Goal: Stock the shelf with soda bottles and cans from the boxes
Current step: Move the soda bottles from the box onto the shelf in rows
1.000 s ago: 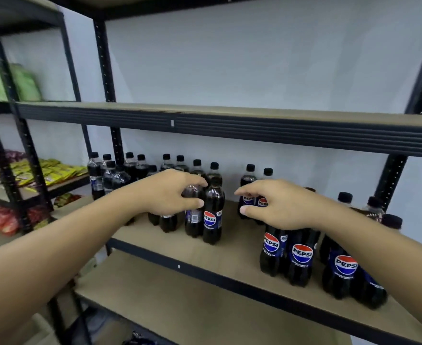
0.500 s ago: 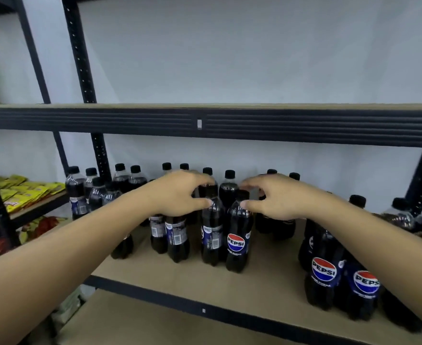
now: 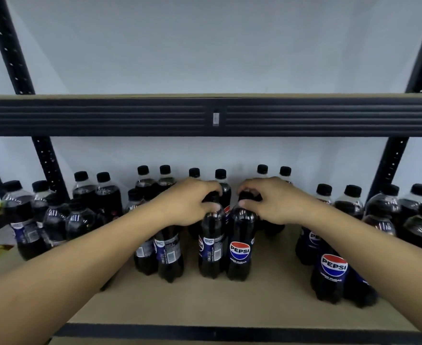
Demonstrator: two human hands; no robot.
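Two dark Pepsi bottles stand side by side at the middle of the brown shelf board [image 3: 230, 302]. My left hand [image 3: 187, 202] grips the neck of the left bottle [image 3: 210, 245], whose label faces sideways. My right hand [image 3: 272, 200] grips the cap and neck of the right bottle [image 3: 241, 247], whose Pepsi logo faces me. Both bottles stand upright on the board. Their caps are hidden under my fingers.
Several more Pepsi bottles [image 3: 88, 195] crowd the back and left of the shelf, and another group [image 3: 333, 267] stands at the right. A black shelf beam [image 3: 215, 117] runs overhead, with black uprights [image 3: 391, 160] at both sides. Bare board lies in front.
My view has swung right and closer to the shelf. My right hand moved left from the right group onto the logo bottle beside the one in my left hand.
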